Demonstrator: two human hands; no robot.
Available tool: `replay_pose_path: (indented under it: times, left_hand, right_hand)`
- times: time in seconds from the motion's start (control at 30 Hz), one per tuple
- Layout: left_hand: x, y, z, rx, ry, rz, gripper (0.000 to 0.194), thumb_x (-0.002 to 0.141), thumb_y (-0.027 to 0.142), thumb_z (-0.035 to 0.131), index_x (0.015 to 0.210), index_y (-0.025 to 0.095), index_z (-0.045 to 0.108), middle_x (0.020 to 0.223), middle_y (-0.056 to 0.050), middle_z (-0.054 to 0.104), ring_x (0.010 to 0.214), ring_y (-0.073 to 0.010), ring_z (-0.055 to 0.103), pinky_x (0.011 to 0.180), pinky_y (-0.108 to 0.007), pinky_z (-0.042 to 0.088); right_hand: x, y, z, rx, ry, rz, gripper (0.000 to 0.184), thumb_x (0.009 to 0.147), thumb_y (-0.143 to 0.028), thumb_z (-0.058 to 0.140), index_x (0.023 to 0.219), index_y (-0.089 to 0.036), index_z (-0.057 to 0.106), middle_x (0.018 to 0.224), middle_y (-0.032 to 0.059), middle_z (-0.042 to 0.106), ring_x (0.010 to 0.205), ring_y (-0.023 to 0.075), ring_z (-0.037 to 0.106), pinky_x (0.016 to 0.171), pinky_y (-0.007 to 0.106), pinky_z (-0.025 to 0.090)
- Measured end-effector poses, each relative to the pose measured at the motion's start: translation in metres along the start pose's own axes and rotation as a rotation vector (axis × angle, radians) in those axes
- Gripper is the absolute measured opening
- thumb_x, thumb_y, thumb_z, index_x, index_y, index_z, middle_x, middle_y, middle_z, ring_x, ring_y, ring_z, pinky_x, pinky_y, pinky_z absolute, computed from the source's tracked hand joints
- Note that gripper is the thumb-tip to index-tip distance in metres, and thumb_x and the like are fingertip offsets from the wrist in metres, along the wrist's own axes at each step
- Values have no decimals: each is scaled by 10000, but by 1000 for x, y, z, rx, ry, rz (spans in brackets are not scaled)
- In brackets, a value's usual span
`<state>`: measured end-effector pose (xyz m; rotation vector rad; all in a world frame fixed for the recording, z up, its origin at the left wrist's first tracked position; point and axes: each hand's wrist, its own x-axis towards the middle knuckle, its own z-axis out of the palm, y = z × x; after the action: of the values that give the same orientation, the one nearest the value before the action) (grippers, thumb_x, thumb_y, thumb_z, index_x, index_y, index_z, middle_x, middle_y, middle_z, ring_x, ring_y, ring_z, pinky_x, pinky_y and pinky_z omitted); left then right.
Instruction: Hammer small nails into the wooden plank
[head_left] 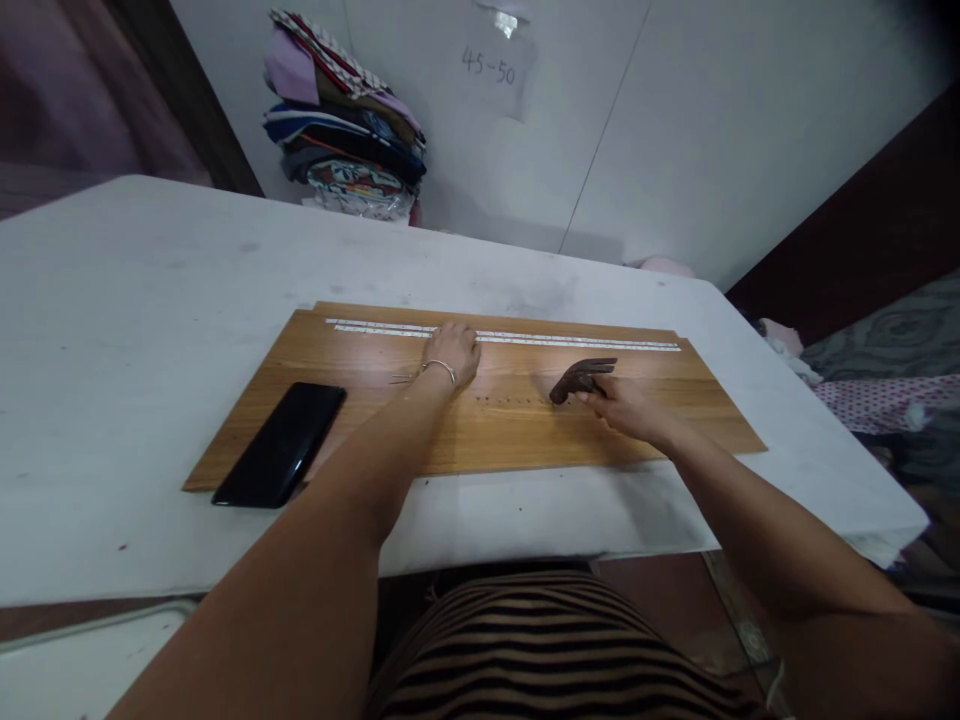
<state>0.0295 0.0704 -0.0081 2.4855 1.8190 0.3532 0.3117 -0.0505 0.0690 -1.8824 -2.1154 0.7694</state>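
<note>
A wooden board [375, 440] lies flat on the white table [135, 330]. A long white ruler strip [570, 340] runs along the board's far edge. My left hand [452, 355] rests on the board against the strip, fingers curled, with a bracelet at the wrist; a few thin nails [403, 379] lie just left of it. My right hand [624, 405] grips a dark hammer [581, 377], its head resting on the board. A short row of small nails [510, 402] stands in the board between my hands.
A black phone [281, 443] lies on the board's left end, overhanging the near edge. Folded fabrics [345, 130] are stacked against the white wall behind the table. A paper label [491, 65] hangs on the wall. More cloth lies at the right [885, 395].
</note>
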Motion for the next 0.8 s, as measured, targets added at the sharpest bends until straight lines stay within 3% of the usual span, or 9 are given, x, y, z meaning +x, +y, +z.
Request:
replay_pose_path:
  times: [0.23, 0.47, 0.8]
  left_hand:
    - [1, -1, 1, -36, 4, -5, 366, 997, 296, 396, 1058, 178, 737, 1204, -145, 676, 1201, -302, 551, 1029, -422, 416]
    - [0, 0, 2, -54, 3, -9, 367, 994, 300, 404, 1078, 169, 736, 1213, -157, 672, 1224, -316, 541, 1049, -443, 404]
    - [1, -1, 0, 10, -13, -1, 387, 1004, 316, 389, 1092, 165, 734, 1236, -143, 681, 1212, -297, 560, 1026, -404, 420]
  right_hand:
    - [2, -2, 5, -13, -15, -16, 223, 927, -339, 571, 937, -160, 705, 774, 75, 691, 728, 208, 616, 719, 326, 458]
    - [2, 8, 2, 32, 32, -3, 296, 919, -380, 601, 1087, -166, 715, 841, 74, 709, 738, 204, 621, 702, 316, 458]
    - [3, 8, 9, 42, 20, -60, 217, 916, -328, 587, 967, -163, 720, 809, 76, 703, 735, 205, 616, 740, 337, 466]
